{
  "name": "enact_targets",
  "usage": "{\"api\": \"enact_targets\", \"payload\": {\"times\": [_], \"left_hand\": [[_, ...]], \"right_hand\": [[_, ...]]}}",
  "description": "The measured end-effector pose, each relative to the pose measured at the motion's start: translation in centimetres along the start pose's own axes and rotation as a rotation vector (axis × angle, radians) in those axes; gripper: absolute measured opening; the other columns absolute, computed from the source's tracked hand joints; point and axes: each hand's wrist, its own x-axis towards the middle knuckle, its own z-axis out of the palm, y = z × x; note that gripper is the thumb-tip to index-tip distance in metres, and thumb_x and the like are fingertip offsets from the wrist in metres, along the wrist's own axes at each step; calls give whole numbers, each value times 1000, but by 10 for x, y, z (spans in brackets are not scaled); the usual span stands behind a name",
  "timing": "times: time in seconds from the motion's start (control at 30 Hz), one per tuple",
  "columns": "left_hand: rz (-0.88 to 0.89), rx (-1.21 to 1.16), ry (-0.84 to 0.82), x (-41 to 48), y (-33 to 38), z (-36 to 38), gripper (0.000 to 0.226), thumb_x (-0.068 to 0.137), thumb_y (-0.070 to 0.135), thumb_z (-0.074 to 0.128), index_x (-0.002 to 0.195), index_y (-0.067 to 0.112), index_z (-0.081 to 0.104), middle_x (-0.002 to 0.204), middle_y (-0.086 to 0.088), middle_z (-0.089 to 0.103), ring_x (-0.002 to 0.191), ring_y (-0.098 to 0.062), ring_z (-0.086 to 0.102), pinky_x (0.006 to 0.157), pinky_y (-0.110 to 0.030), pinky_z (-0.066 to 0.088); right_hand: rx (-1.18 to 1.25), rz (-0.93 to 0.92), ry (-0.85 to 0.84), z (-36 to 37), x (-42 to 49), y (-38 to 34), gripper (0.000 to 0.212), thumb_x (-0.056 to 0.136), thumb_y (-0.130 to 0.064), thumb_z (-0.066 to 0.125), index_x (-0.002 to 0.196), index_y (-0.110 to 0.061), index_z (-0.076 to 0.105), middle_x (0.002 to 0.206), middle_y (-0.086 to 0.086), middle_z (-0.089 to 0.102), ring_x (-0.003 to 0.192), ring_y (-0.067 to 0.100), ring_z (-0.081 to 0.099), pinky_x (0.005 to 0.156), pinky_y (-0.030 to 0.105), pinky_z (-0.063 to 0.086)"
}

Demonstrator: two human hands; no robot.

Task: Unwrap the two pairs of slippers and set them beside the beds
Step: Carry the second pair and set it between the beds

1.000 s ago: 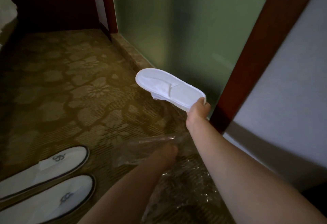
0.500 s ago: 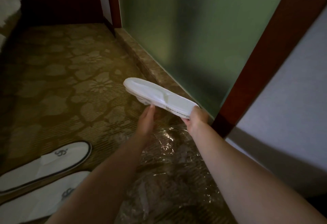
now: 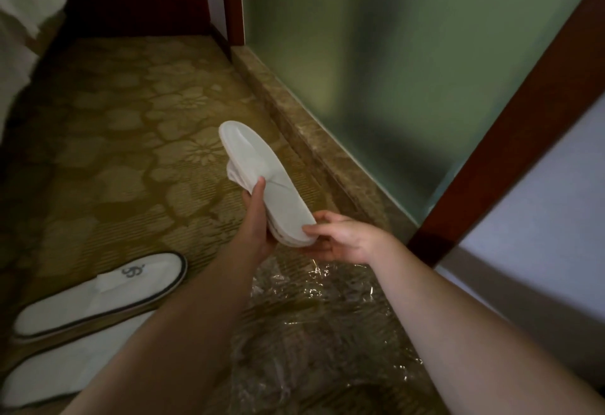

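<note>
At centre frame of the head view, both hands hold the stacked second pair of slippers (image 3: 262, 182) above the carpet (image 3: 131, 139), soles up, probably to separate them. Left hand (image 3: 258, 218) clasps the stack's edge; right hand (image 3: 340, 237) pinches the heel. Discarded plastic wrap (image 3: 314, 323) lies at 6 o'clock, and the first pair (image 3: 98, 296) at 8 o'clock.

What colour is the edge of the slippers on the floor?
Dark, black or dark grey, around the white slippers; head view.
</note>
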Motion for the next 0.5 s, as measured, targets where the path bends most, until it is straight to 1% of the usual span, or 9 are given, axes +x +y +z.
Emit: {"api": "enact_targets", "payload": {"times": [0.07,0.1,0.17,0.23,0.27,0.33,0.4,0.43,0.5], "left_hand": [[-45,19,-32,0,1,-4,59,91,51,38,142,22,33,141,-18,47,126,-36,48,98,-50,44],[-64,31,-46,-1,2,-5,58,91,50,39,141,21,35,140,-19,49,124,-36,49,94,-48,45],[-108,37,-73,-4,1,-4,55,92,45,41,141,20,37,138,-19,51,119,-35,52,86,-44,47],[-125,55,-90,-8,-1,-1,53,92,40,43,141,19,37,137,-18,52,112,-32,55,76,-40,49],[-120,71,-96,-9,-2,1,53,93,37,42,141,19,37,137,-18,51,112,-32,56,74,-39,50],[-107,100,-108,-9,-5,5,51,94,33,41,143,18,35,139,-19,49,119,-34,53,78,-40,50],[-100,123,-107,-10,-7,9,50,95,36,39,142,19,35,137,-19,51,121,-35,52,83,-41,49],[-101,124,-114,-10,-6,10,51,95,42,36,140,20,38,134,-18,54,118,-33,54,83,-41,50],[-107,114,-154,-10,-4,11,60,92,57,27,136,20,45,122,-14,61,109,-27,59,80,-38,52]], "right_hand": [[-133,11,28,0,1,2,24,82,-7,65,103,-13,54,93,7,65,66,16,70,54,27,57],[-193,12,46,1,1,3,23,83,-12,66,103,-14,55,93,5,65,70,16,68,57,28,56],[-221,9,84,0,3,4,26,85,-31,62,106,-16,58,94,4,65,82,20,65,69,32,56],[-195,1,120,1,6,4,33,84,-49,57,101,-21,60,95,3,65,91,23,63,79,37,55],[-223,-12,148,2,8,5,35,82,-54,58,98,-22,60,96,3,66,93,23,64,82,39,55],[-306,-41,213,4,11,8,42,75,-56,64,97,-21,61,101,4,67,93,22,66,87,40,56],[-294,-60,234,6,15,12,36,74,-52,67,91,-20,61,102,5,68,95,23,66,92,46,52],[-256,-68,231,8,16,13,32,76,-48,68,89,-20,61,104,6,69,93,22,66,93,47,52],[-159,-82,229,9,18,12,31,79,-41,67,95,-15,62,112,8,68,92,21,66,87,41,54]]}}
